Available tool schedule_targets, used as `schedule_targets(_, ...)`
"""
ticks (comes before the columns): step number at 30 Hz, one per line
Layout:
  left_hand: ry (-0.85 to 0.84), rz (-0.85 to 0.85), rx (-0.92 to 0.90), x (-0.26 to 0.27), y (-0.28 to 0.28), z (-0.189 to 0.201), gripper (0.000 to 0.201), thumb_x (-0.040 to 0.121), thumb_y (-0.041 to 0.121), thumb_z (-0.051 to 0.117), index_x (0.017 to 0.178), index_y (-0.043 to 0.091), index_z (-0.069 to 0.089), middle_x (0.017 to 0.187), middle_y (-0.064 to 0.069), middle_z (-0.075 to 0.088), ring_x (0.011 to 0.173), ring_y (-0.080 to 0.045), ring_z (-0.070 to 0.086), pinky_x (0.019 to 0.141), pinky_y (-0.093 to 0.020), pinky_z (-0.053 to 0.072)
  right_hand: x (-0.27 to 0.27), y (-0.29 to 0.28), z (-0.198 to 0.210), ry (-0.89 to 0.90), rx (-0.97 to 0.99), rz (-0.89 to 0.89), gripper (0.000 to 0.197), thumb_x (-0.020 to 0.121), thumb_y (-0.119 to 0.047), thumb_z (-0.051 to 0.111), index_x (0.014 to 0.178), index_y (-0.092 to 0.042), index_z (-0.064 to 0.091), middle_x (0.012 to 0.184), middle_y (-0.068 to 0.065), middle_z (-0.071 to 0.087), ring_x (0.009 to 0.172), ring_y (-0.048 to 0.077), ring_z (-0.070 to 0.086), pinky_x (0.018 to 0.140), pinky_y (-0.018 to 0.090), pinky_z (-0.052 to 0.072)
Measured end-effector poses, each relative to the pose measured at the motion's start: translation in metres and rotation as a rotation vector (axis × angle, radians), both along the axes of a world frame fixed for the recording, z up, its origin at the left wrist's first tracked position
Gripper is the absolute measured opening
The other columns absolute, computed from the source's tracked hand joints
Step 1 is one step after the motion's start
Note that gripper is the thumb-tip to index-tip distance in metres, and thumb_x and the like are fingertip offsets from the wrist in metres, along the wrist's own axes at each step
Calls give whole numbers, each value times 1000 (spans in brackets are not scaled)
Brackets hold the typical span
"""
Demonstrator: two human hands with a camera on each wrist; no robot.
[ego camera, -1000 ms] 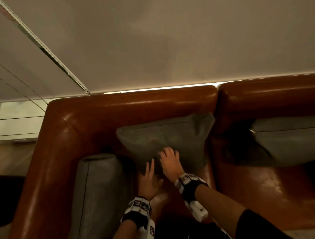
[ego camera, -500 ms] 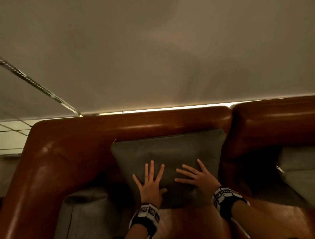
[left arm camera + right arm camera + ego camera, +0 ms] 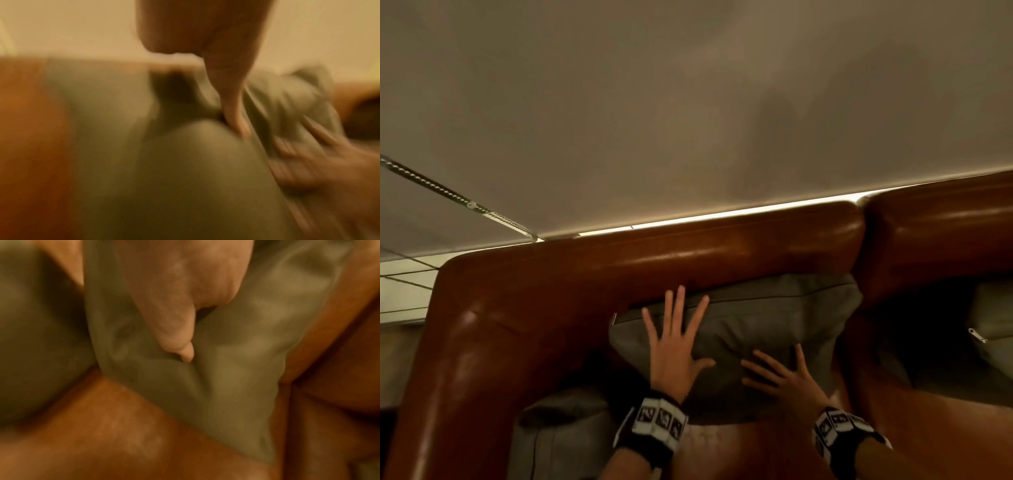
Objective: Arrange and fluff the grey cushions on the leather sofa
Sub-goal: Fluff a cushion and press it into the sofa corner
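Observation:
A grey cushion [image 3: 767, 329] leans upright against the backrest of the brown leather sofa [image 3: 688, 253]. My left hand [image 3: 674, 339] lies flat on its upper left part, fingers spread and straight, the fingertips reaching the top seam. My right hand [image 3: 784, 377] presses flat on its lower middle, fingers spread. The left wrist view is blurred: the cushion [image 3: 185, 162] with my thumb [image 3: 232, 104] on it. In the right wrist view my right thumb [image 3: 176, 331] dents the cushion [image 3: 236, 353].
A second grey cushion [image 3: 558, 442] stands against the sofa's left arm [image 3: 462, 359]. A third grey cushion [image 3: 993, 325] with a zip pull sits in the right-hand seat. A blind and its bead chain [image 3: 458, 198] hang behind the sofa.
Both hands went from bunched at the cushion's lower edge to flat and spread on its face. The left hand slid up to the top seam; the cushion now stands squarer against the backrest.

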State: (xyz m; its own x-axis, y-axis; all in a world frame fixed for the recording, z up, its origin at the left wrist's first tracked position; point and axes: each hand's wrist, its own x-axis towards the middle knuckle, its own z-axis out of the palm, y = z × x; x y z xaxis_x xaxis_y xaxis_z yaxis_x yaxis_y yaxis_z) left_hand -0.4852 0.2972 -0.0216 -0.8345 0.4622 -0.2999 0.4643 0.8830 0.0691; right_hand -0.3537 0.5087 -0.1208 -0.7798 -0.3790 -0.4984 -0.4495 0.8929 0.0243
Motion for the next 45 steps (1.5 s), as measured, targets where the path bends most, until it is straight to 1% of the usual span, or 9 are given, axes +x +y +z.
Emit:
schedule_targets(5, -353, -50, -86, -57, 34, 16, 119, 61, 42, 81, 148, 29, 1, 155, -5, 19, 145, -25, 14, 117, -54, 1, 7, -19, 47, 187, -144, 3, 79, 34, -46, 88, 109, -38, 64, 128, -7, 56, 118, 23, 40, 91, 66, 27)
schedule_targets(7, -451, -22, -93, -56, 38, 17, 104, 65, 38, 79, 146, 29, 14, 148, -1, 33, 139, -25, 27, 113, -61, 13, -14, -13, 83, 323, -253, -121, 88, 35, -55, 84, 115, -37, 52, 123, -3, 48, 109, 22, 42, 86, 51, 32)
schedule_targets(11, -376, -50, -90, -21, 36, 24, 72, 76, 33, 68, 137, 32, 31, 141, 7, 40, 134, -22, 32, 106, -59, 25, -70, 14, 126, 176, -172, -462, 135, 34, -70, 76, 147, -29, 14, 148, 13, 31, 137, 39, 27, 101, 70, 13)
schedule_targets(19, -189, -68, 38, 44, 18, 34, 62, 83, 46, 55, 137, 46, 25, 140, 13, 38, 133, -16, 35, 105, -53, 13, -60, 20, 137, -96, -87, -292, 74, 80, -48, 61, 142, -30, 24, 138, 9, 44, 126, 30, 42, 105, 56, 18)
schedule_targets(24, -114, 362, 124, 45, -31, 30, 78, 76, 79, 7, 140, 42, 33, 154, 5, 27, 146, -20, 16, 110, -59, -8, -20, 43, 124, -30, -257, -567, 89, 75, -73, 48, 144, -47, -2, 159, -7, 7, 147, 23, -3, 107, 66, -8)
schedule_targets(28, -213, 897, 429, 27, -59, 42, 65, 92, 52, 38, 139, 8, 38, 144, -20, 38, 134, -37, 34, 110, -48, 28, -1, 82, 133, 377, -430, -1309, 60, 89, -50, 51, 139, -19, 40, 144, 15, 39, 133, 38, 32, 106, 58, 25)
schedule_targets(31, -298, 1051, 530, 16, -56, 48, 53, 92, 37, 51, 122, -7, 50, 124, -28, 55, 120, -43, 48, 102, -45, 36, -11, 101, 134, 200, -706, -1654, 53, 92, -40, 50, 125, 1, 50, 125, 26, 54, 116, 42, 50, 94, 43, 41)
schedule_targets(37, -313, 1036, 621, 25, -63, 65, 41, 97, 25, 43, 127, -2, 50, 134, -24, 51, 125, -37, 45, 104, -40, 33, -2, 94, 139, 340, -861, -1489, 23, 94, -24, 53, 101, -5, 62, 90, 12, 66, 88, 30, 62, 74, 30, 41)
schedule_targets(45, -620, 1248, 683, 5, -71, 58, 44, 94, 44, 41, 119, 9, 53, 119, -8, 53, 112, -26, 47, 102, -41, 36, 5, 103, 128, 151, -906, -1689, 42, 91, -44, 51, 98, -4, 62, 102, 16, 64, 94, 31, 60, 87, 44, 48)
